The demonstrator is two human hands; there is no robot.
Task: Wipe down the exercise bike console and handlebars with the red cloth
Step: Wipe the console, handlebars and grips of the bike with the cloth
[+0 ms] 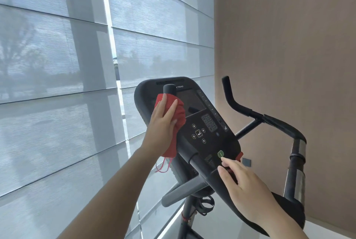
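Note:
The black bike console [207, 133] tilts up at centre, its dark screen above a keypad and round buttons. A red cloth [178, 115] is wrapped round the upright left handlebar horn [169, 88], whose black tip sticks out above it. My left hand [162, 125] grips the cloth round that horn, loose threads hanging below. My right hand [244, 184] rests on the console's lower edge, fingers lying near the green button [220, 154]. The right handlebar [250, 112] curves from an upright horn down to a side grip.
Grey roller blinds [57, 84] cover the windows on the left and behind the bike. A beige wall [289, 46] stands close on the right. A grey lever [183, 190] and a bottle cage [207, 205] sit under the console.

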